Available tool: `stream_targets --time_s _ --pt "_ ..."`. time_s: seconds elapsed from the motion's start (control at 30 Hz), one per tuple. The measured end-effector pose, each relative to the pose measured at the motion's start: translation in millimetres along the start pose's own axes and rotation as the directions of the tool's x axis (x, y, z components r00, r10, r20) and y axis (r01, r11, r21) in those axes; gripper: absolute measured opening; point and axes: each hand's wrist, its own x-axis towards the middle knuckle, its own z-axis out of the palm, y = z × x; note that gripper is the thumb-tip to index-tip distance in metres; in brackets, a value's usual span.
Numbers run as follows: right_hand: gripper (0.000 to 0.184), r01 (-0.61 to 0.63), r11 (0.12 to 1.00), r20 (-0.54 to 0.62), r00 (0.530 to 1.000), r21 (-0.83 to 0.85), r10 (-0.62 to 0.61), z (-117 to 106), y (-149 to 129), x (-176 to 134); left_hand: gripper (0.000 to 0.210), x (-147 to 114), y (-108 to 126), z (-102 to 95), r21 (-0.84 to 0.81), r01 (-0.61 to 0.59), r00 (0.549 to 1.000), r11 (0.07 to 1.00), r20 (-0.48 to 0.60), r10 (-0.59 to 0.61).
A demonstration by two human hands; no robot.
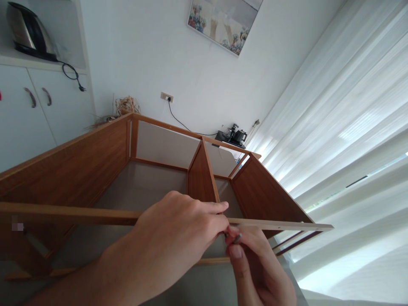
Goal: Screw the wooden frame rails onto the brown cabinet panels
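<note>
A wooden furniture frame with brown panels stands in front of me, and a long wooden rail (280, 224) crosses its near side. My left hand (177, 229) is closed over this rail where the middle divider panel (202, 176) meets it; its thumb is hidden. Just right of it and below the rail, my right hand (259, 261) pinches a small metal piece (237, 238) between thumb and fingers. Its exact kind is too small to make out. The fingertips of both hands nearly meet at the joint.
A side panel (270, 187) closes the frame on the right, another panel (83, 153) on the left. White curtains (350, 127) hang at right. A kettle (28, 32) stands on a shelf at upper left. Black tea appliances (236, 135) stand behind the frame, near a cord (178, 121).
</note>
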Motion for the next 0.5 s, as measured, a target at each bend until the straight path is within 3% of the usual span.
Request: stream_targets --time_s 0.2,0.33,0.5 --pt "0.035 -0.181 0.967 -0.054 0.98 0.18 0.194 4.7 -3.5 -0.4 0.016 -2.2 1.2 -2.4 -0.067 -0.017 1.0 0.998 -0.007 0.017" --pt "0.033 -0.175 0.965 -0.095 0.976 0.196 0.196 9.4 -10.9 -2.6 0.023 -2.1 1.4 -2.6 -0.067 -0.016 1.0 0.998 -0.026 0.014" --pt "0.028 -0.182 0.954 -0.164 0.961 0.237 0.224 6.1 -13.7 -7.1 0.018 -0.2 0.9 -2.7 -0.038 -0.007 1.0 0.999 0.01 0.008"
